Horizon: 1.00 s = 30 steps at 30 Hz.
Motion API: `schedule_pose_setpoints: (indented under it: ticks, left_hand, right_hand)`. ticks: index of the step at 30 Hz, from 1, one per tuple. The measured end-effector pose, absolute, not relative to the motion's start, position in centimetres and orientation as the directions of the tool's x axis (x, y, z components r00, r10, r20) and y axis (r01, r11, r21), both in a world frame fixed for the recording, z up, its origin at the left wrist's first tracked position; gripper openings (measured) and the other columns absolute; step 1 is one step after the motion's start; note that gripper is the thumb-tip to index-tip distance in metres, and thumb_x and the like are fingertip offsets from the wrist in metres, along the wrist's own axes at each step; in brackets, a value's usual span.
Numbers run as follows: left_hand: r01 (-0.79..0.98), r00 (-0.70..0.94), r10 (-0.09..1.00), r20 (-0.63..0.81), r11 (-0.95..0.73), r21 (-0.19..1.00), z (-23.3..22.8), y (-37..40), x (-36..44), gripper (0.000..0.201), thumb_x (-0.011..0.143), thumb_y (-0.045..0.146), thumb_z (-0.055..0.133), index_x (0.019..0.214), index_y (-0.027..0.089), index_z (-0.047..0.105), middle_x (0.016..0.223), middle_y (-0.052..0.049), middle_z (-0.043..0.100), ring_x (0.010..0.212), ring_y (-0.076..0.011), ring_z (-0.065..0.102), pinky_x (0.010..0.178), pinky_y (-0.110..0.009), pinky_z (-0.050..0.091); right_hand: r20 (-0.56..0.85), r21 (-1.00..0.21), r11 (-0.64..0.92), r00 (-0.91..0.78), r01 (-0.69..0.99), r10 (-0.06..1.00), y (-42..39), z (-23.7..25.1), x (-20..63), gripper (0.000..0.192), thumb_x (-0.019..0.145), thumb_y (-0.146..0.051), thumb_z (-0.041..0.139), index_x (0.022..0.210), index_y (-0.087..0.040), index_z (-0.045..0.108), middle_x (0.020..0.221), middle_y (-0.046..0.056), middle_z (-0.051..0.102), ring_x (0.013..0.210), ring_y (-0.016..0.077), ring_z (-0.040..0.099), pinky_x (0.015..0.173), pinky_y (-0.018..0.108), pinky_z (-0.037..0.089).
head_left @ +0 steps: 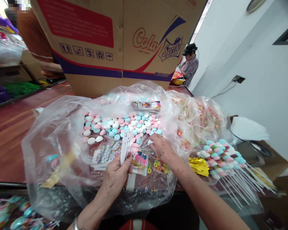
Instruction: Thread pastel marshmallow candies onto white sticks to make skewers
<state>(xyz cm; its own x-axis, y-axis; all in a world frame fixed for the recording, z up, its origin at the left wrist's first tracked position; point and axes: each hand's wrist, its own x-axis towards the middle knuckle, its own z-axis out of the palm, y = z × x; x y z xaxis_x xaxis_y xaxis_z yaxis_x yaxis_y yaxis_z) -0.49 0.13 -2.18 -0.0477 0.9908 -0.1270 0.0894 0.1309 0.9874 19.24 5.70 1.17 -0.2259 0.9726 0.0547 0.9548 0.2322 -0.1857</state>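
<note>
My left hand (116, 174) grips a small bundle of white sticks (124, 148), held upright over an open clear plastic bag (50, 140). My right hand (162, 148) reaches into the bag and pinches a candy at the edge of a heap of pink, blue and white round candies (120, 126). Printed label cards (105, 155) and a colourful card (140, 161) lie under my hands. Small ring-shaped candies (158, 165) sit by my right wrist.
A big cardboard box (115, 44) stands behind the bag. To the right lie finished candy skewers (224, 156), gold twist ties (199, 165) and another bag of sweets (199, 118). A stack of white paper (248, 129) sits far right. Two other people stand at the back.
</note>
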Motion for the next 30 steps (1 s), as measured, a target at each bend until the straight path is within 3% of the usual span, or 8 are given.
schedule_pose_setpoints:
  ticks: [7, 9, 11, 13, 15, 17, 19, 30]
  left_hand:
    - [0.117, 0.022, 0.992, -0.127, 0.124, 0.985, -2.3, 0.0, -0.6, 0.033, 0.085, 0.044, 0.056, 0.063, 0.020, 0.055, 0.049, 0.006, 0.048, 0.038, -0.0087, 0.032, 0.038, -0.021, 0.024]
    - [0.138, 0.022, 0.995, -0.096, 0.092, 0.986, -2.4, 0.0, -0.7, 0.030, 0.086, 0.042, 0.057, 0.065, 0.020, 0.057, 0.050, 0.006, 0.049, 0.042, -0.0103, 0.037, 0.042, -0.021, 0.028]
    - [0.164, 0.029, 0.998, -0.064, 0.059, 0.985, -2.4, 0.0, -0.7, 0.028, 0.086, 0.041, 0.057, 0.067, 0.020, 0.059, 0.051, 0.006, 0.049, 0.047, -0.0118, 0.042, 0.046, -0.022, 0.032]
    - [0.195, 0.058, 0.997, -0.055, 0.042, 0.980, -2.2, -0.1, -0.7, 0.029, 0.086, 0.041, 0.057, 0.065, 0.020, 0.058, 0.052, 0.005, 0.049, 0.049, -0.0126, 0.044, 0.049, -0.022, 0.033]
    - [0.229, 0.092, 0.994, -0.065, 0.042, 0.973, -2.0, -0.2, -0.6, 0.033, 0.086, 0.042, 0.056, 0.061, 0.021, 0.054, 0.052, 0.005, 0.049, 0.049, -0.0129, 0.043, 0.049, -0.023, 0.032]
    - [0.252, 0.121, 0.989, -0.085, 0.052, 0.966, -1.6, -0.2, -0.6, 0.034, 0.085, 0.043, 0.056, 0.059, 0.021, 0.053, 0.052, 0.005, 0.049, 0.048, -0.0132, 0.042, 0.048, -0.023, 0.030]
    - [0.265, 0.134, 0.986, -0.098, 0.059, 0.962, -1.4, -0.2, -0.6, 0.032, 0.084, 0.044, 0.056, 0.061, 0.021, 0.055, 0.052, 0.005, 0.049, 0.048, -0.0138, 0.041, 0.047, -0.023, 0.029]
    - [0.279, 0.152, 0.984, -0.094, 0.049, 0.959, -1.1, 0.0, -0.5, 0.034, 0.087, 0.044, 0.053, 0.062, 0.022, 0.050, 0.053, 0.006, 0.047, 0.051, -0.0135, 0.041, 0.052, -0.025, 0.031]
  right_hand:
    - [0.094, -0.166, 0.302, -0.290, 0.939, 0.953, 5.6, -0.2, 18.6, 0.025, 0.086, -0.005, 0.045, 0.103, -0.019, 0.058, 0.106, 0.011, 0.067, 0.102, 0.0224, 0.058, 0.088, 0.030, 0.043]
    - [0.123, -0.308, 0.251, -0.223, 0.918, 0.967, 6.0, -0.2, 18.7, 0.023, 0.084, -0.006, 0.047, 0.098, -0.020, 0.059, 0.101, 0.009, 0.067, 0.097, 0.0216, 0.059, 0.085, 0.030, 0.044]
    - [0.132, -0.568, 0.142, -0.080, 0.811, 0.988, 6.5, 0.0, 19.0, 0.015, 0.081, -0.012, 0.052, 0.090, -0.021, 0.059, 0.086, 0.003, 0.067, 0.083, 0.0192, 0.060, 0.075, 0.029, 0.045]
    - [0.091, -0.858, 0.046, 0.064, 0.512, 0.994, 6.9, 0.3, 19.4, 0.007, 0.077, -0.022, 0.059, 0.083, -0.022, 0.058, 0.071, -0.003, 0.062, 0.067, 0.0158, 0.058, 0.064, 0.026, 0.044]
    - [0.015, -0.994, 0.001, 0.123, 0.108, 0.992, 7.2, 0.8, 19.7, 0.015, 0.070, -0.029, 0.067, 0.080, -0.021, 0.058, 0.065, -0.006, 0.059, 0.059, 0.0134, 0.055, 0.058, 0.025, 0.042]
    - [-0.054, -0.984, -0.034, 0.108, -0.175, 0.993, 7.2, 1.5, 19.7, 0.022, 0.064, -0.029, 0.073, 0.078, -0.020, 0.061, 0.065, -0.005, 0.060, 0.060, 0.0126, 0.056, 0.059, 0.025, 0.044]
    - [-0.089, -0.955, -0.067, 0.064, -0.290, 0.994, 7.0, 2.1, 19.4, 0.023, 0.060, -0.028, 0.077, 0.076, -0.019, 0.063, 0.067, -0.004, 0.062, 0.063, 0.0126, 0.058, 0.062, 0.026, 0.046]
    - [-0.126, -0.936, -0.118, 0.004, -0.332, 0.992, 6.3, 3.0, 18.4, 0.025, 0.058, -0.025, 0.078, 0.077, -0.018, 0.062, 0.072, -0.002, 0.069, 0.059, 0.0115, 0.061, 0.058, 0.024, 0.048]
